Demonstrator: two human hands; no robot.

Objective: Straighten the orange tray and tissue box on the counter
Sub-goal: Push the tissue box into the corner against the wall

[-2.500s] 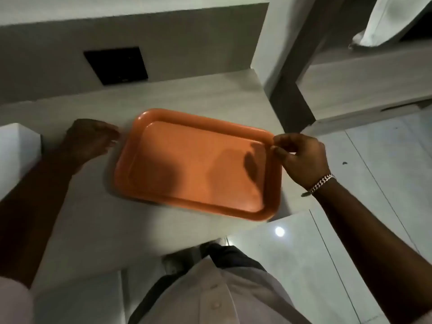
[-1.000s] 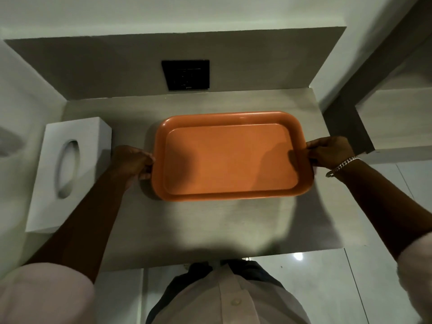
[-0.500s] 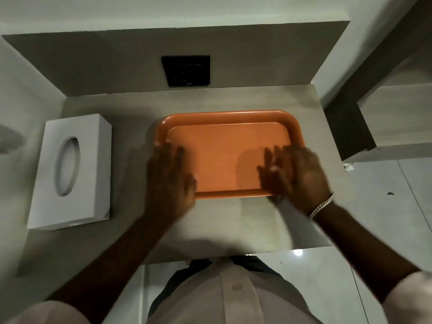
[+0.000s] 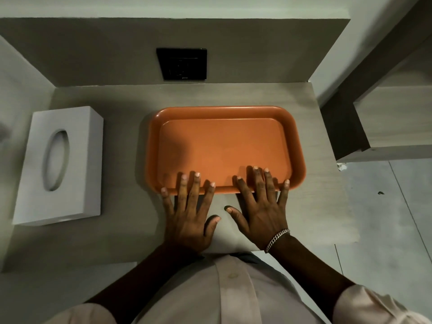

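Both your left hand [image 4: 189, 216] and right hand [image 4: 263, 206] lie flat, fingers spread, holding nothing, over the near rim of the orange tray [image 4: 224, 146], now square mid-desk [image 4: 117, 230]; the tissue box [image 4: 58, 164] at left seems barely tilted, likely next.

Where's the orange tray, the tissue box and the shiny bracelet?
orange tray [image 4: 224, 146]: head view, middle of its floor.
tissue box [image 4: 77, 160]: head view, top face.
bracelet [image 4: 277, 238]: head view, chain on right wrist.
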